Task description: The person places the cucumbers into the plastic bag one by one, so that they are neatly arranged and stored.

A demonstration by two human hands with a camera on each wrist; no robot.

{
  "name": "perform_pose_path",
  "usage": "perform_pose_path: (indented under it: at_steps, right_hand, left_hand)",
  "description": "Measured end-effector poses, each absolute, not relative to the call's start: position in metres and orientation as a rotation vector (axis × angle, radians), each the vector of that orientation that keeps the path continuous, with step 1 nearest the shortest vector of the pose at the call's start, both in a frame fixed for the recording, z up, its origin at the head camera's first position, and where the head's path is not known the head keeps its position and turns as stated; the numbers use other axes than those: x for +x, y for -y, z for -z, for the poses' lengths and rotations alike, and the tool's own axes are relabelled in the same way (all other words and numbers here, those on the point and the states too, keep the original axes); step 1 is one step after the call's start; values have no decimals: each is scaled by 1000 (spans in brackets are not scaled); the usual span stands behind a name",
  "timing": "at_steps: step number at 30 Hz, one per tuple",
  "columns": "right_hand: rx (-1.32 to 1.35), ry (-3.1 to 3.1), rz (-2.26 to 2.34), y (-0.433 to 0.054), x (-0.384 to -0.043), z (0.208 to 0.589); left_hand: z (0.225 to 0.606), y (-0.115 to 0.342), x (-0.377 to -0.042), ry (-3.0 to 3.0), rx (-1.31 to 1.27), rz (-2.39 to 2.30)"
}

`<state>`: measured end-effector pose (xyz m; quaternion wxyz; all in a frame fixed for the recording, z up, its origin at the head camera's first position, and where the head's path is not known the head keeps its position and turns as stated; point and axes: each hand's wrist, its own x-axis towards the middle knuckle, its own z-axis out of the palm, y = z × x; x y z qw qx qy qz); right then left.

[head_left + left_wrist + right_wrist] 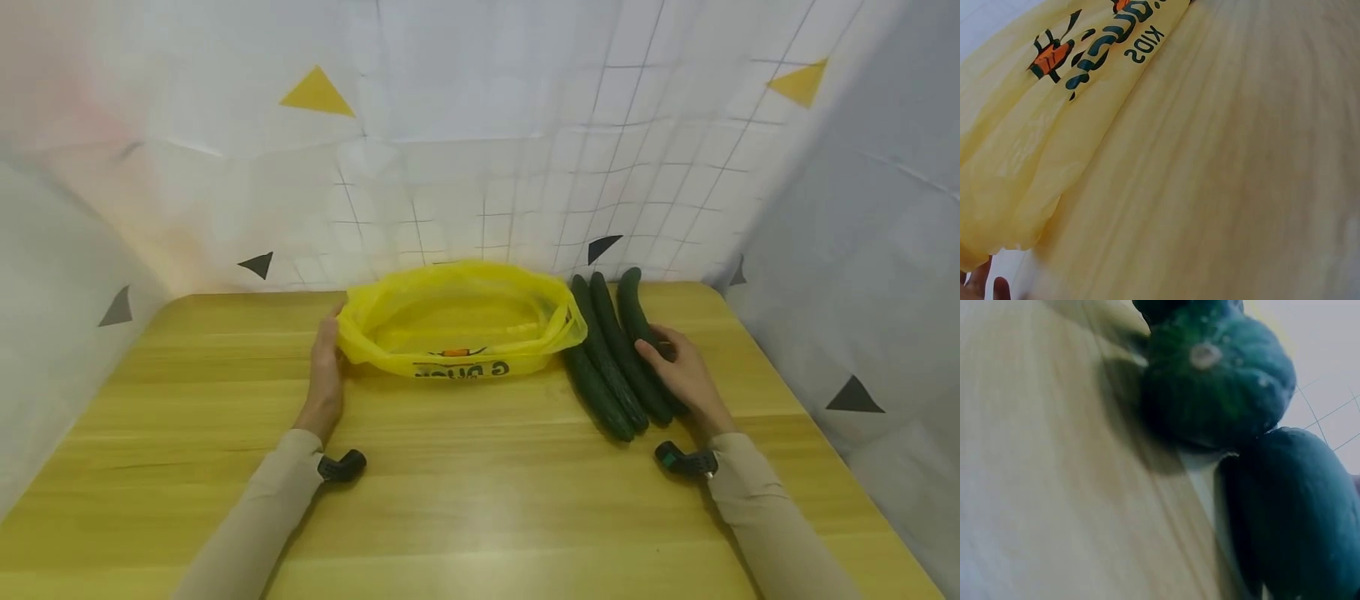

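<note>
A yellow plastic bag (517, 363) with its mouth spread wide stands at the back of the wooden table. Printed letters and orange marks show on its front, and its side fills the upper left of the left wrist view. Against the bag's left side rests my left hand (325, 371), its fingertips partly hidden by the bag. Several dark green cucumbers (600, 367) lie side by side, slanting, right of the bag. My right hand (686, 375) grips the rightmost cucumber (632, 300) around its middle. Blunt cucumber ends (1219, 384) fill much of the right wrist view.
The wooden table (480, 508) meets a white patterned sheet (480, 167) along its back edge. Grey-white sheets hang at both sides. Each wrist bears a black camera, the left one (342, 466) and the right one (684, 460).
</note>
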<state>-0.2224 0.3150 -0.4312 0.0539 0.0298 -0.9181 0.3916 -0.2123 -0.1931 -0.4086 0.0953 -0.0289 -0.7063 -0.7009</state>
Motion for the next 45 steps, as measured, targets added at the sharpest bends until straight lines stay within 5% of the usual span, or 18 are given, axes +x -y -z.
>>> perform_pose_path:
  at_steps: [45]
  right_hand:
    - [-211,2739,-1243,-311,-227,420]
  left_hand:
    - [433,199,-228,2130,58,1942]
